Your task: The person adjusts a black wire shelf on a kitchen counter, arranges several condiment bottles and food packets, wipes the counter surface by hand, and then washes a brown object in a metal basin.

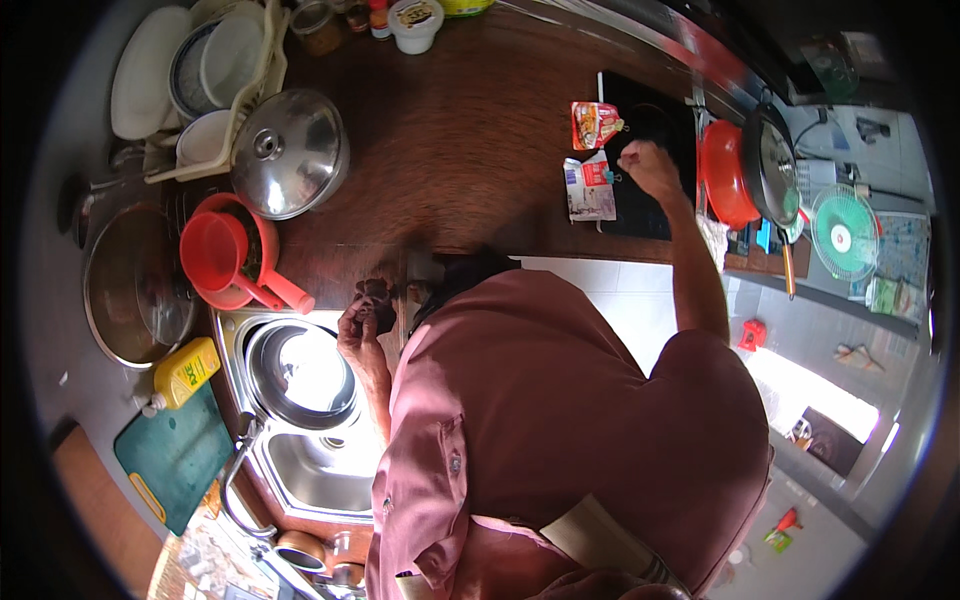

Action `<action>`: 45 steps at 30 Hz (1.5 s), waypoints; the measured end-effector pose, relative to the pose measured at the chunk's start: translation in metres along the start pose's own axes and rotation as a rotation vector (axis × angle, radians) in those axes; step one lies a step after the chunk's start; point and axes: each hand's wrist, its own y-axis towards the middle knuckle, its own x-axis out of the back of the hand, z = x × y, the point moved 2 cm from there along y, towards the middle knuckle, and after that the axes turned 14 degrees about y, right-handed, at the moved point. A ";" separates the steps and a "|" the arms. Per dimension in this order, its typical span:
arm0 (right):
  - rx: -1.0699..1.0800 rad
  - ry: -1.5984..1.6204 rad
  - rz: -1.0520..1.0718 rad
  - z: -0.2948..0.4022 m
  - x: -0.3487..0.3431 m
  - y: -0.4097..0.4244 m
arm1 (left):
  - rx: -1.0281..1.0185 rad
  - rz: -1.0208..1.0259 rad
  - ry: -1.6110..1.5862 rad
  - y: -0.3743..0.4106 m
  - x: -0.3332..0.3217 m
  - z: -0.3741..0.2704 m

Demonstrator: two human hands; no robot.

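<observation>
My left hand grips a bunched dark cloth above the counter edge, beside the steel sink. A round steel pan stands in the sink's upper part under bright glare. On the right, my right hand hangs over a black glass cooktop with its fingers curled in; nothing shows between them. Close to its fingertips lie a red food packet and a white and red packet, each with a binder clip on it.
A domed steel lid, red plastic dippers, a dish rack and a yellow detergent bottle crowd the left. A green cutting board lies by the faucet. Right of the cooktop are a red pan and a black pan.
</observation>
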 end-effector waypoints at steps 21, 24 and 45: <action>-0.064 0.351 -0.217 -0.137 -0.153 0.008 | 0.018 -0.071 0.113 -0.004 0.023 0.004; -0.083 0.098 -0.171 0.009 -0.103 -0.033 | -0.154 -0.084 -0.071 0.001 0.016 0.014; 1.258 -0.306 -1.014 0.508 0.212 0.151 | -0.100 -0.305 -0.190 0.002 0.016 0.026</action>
